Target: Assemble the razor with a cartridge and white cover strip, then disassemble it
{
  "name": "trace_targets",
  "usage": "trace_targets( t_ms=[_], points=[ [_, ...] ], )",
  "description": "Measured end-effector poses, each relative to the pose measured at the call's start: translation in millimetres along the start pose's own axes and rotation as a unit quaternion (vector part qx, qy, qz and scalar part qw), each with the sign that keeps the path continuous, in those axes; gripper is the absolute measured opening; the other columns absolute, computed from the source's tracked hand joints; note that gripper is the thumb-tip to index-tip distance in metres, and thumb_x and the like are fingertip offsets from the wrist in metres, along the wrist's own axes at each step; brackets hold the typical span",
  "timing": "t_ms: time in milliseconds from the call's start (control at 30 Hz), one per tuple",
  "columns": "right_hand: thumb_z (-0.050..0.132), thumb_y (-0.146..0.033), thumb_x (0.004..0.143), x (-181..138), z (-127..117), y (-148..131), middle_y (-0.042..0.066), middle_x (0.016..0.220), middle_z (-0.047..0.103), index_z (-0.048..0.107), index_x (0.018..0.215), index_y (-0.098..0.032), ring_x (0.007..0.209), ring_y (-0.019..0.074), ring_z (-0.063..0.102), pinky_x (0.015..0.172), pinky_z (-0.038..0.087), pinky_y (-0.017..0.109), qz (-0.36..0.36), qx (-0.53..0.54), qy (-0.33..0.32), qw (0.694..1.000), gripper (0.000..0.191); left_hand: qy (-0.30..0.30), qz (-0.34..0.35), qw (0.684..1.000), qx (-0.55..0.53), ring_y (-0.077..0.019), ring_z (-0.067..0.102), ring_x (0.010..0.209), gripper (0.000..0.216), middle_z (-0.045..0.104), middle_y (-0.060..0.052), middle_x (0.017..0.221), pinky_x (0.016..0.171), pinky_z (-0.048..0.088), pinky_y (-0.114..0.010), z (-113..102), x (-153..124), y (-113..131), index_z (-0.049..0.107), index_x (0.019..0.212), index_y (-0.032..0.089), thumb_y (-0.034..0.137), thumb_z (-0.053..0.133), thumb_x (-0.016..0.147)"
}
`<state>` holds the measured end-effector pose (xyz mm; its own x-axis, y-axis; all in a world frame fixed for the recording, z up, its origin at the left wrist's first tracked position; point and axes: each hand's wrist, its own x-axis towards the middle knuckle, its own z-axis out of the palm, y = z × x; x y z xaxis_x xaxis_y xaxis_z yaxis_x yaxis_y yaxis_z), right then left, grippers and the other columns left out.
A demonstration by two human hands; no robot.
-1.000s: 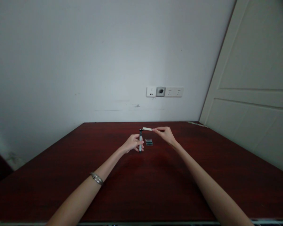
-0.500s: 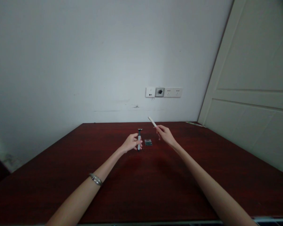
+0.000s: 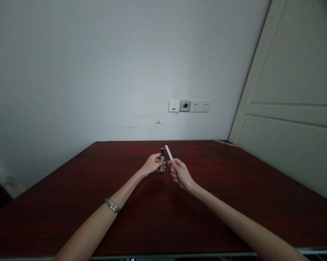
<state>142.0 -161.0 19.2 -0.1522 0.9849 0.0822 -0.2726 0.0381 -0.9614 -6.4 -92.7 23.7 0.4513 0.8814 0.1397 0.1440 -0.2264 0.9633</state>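
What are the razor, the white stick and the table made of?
Razor: mostly plastic, perhaps; its grey and black parts look smooth. White stick: maybe plastic too, being plain and even. Table: wood or veneer, probably; dark red, faintly streaked, slightly shiny.

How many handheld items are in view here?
2: a razor in the left hand, and a slim white stick in the right hand. Anything small inside either grip could be hidden.
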Motion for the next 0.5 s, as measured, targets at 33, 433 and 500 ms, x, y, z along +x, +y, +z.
trace_targets(
  t_ms=[33,433,500],
  points=[
    [0.054,-0.055,0.073,-2.2,1.0,4.9,-0.012,0.048,0.028,0.043,0.082,-0.022,0.034,0.0017,0.016,0.030,0.010,0.012,0.002,0.000,0.003,1.000,0.036,0.000,-0.002,1.000,-0.001,-0.0159,0.064,0.057,0.023,0.063,-0.006,0.067,0.044,0.046,-0.020,-0.7,0.3,-0.3,0.051,0.090,0.013,0.025,0.062,0.074],
    [0.050,-0.057,0.074,-9.8,10.8,17.3,-0.012,0.049,0.026,0.042,0.081,-0.023,0.035,0.0026,0.016,0.029,0.009,0.012,-0.015,0.001,0.016,1.000,0.036,-0.006,0.004,1.000,0.002,-0.0154,0.063,0.056,0.025,0.063,-0.005,0.066,0.043,0.045,-0.019,0.7,0.5,-0.7,0.051,0.089,0.013,0.028,0.063,0.074],
    [0.050,-0.057,0.075,-11.7,11.8,19.7,-0.012,0.050,0.026,0.042,0.082,-0.023,0.035,0.0026,0.016,0.030,0.009,0.012,-0.011,-0.002,0.007,1.000,0.036,0.001,0.003,1.000,0.009,-0.0152,0.063,0.055,0.024,0.063,-0.005,0.065,0.043,0.045,-0.019,0.7,0.0,0.3,0.050,0.088,0.013,0.027,0.063,0.073]
  ],
)
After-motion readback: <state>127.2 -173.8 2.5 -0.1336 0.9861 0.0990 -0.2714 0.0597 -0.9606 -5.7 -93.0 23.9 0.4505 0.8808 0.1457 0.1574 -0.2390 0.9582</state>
